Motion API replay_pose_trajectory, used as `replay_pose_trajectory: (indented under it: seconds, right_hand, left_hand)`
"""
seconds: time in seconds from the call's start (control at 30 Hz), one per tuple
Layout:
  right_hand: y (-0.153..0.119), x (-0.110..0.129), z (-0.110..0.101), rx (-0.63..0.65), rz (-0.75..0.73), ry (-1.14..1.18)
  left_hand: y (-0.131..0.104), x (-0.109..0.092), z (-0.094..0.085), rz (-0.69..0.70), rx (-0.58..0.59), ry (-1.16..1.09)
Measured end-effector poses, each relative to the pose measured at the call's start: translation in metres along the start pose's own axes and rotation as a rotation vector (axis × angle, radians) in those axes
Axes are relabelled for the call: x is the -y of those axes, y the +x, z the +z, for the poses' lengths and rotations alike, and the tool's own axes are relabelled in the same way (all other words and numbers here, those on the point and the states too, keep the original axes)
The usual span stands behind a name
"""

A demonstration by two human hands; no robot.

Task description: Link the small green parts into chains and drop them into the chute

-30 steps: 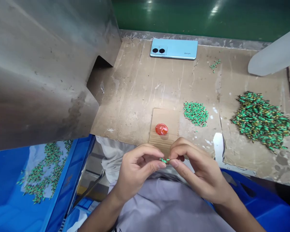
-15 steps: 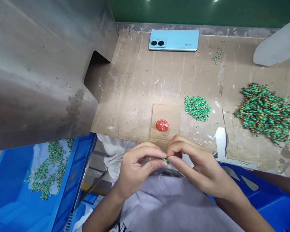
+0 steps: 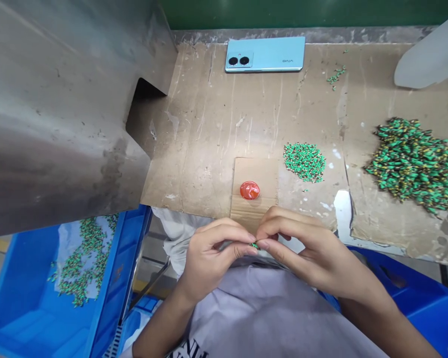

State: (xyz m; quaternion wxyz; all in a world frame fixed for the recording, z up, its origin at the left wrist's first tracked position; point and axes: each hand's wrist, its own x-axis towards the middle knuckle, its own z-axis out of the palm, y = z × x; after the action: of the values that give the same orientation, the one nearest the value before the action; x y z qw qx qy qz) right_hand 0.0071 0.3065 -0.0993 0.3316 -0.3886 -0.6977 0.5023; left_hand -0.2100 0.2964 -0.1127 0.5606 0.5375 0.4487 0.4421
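A tiny green piece (image 3: pixel 254 245) with dark ends is pinched between the thumb and forefinger of my left hand (image 3: pixel 218 256). My right hand (image 3: pixel 302 246) has its thumb and forefinger closed at the right end of that piece; its fingertips hide what they grip. Both hands meet in front of my body, just off the table's near edge. Beyond them lies a small round red dish (image 3: pixel 250 190) on a cardboard piece (image 3: pixel 256 169). To its right are a pile of small green pieces (image 3: pixel 304 161) and a bigger pile of longer green, dark and yellow pieces (image 3: pixel 414 164).
A light blue phone (image 3: pixel 265 54) lies at the table's back. A few loose green bits (image 3: pixel 336 75) and a whitish rounded object (image 3: pixel 425 59) are at the back right. Left stand a metal housing (image 3: pixel 67 124) and a blue bin (image 3: pixel 26 283) with more green pieces.
The view has shifted slightly, so the table items appear a little higher. My two hands keep the same pinch, almost in the same place.
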Motion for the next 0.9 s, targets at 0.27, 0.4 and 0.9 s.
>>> replay_pose_trajectory:
  seconds: [0.27, 0.4, 0.9]
  right_hand:
    - [0.000, 0.003, -0.003, 0.015, -0.042, -0.031]
    - [-0.001, 0.003, 0.001, -0.013, -0.060, -0.005]
    - [-0.014, 0.008, 0.020, -0.069, 0.203, 0.416]
  left_hand:
    - [-0.001, 0.006, 0.004, -0.218, -0.010, -0.299]
    - [-0.004, 0.010, 0.004, -0.226, -0.024, -0.358]
    - [-0.009, 0.010, 0.007, 0.056, -0.041, -0.146]
